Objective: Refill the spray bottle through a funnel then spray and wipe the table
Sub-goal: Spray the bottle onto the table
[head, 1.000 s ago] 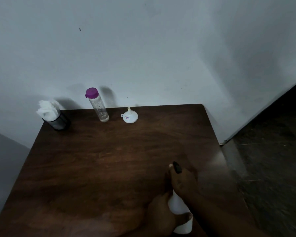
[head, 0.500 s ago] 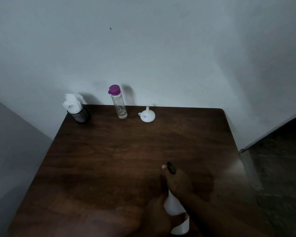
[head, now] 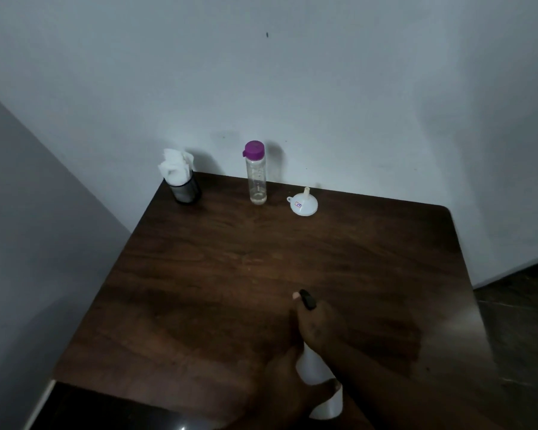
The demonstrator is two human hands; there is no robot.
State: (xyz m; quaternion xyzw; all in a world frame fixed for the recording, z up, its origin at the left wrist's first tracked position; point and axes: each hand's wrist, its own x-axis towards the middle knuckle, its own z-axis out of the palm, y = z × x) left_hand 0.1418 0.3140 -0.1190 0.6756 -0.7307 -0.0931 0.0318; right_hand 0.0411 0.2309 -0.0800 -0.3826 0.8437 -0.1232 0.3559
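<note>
1. Nearest, by the near edge of the dark wooden desk [head: 218, 274]: white spray bottle [head: 312, 367], plain wall showing between two hands; cannot tell whether its base touches the wood.
2. Left grip [head: 277, 386] clenched round the bottle's body, thumb laid across the front, fingers hidden behind.
3. Right grip [head: 316, 324] clenched over the bottle's top, covering most of the spray head; only its black tip [head: 307, 300] sticking out past the fingertips, pointed toward the far side.
4. Near the far edge, well apart from the hands: white funnel [head: 304, 204], wide mouth down, spout up, with a small sticker in purple and red, too small to read.
5. Just left of the funnel: clear bottle [head: 256, 181] with purple cap, upright, a little clear liquid at the bottom; faint marks on its wall, unreadable.
6. Far left corner: dark cup [head: 185, 192] stuffed with white tissues [head: 175, 169].
7. Beyond: pale wall [head: 323, 88]; dark floor [head: 522, 321] on the right.
</note>
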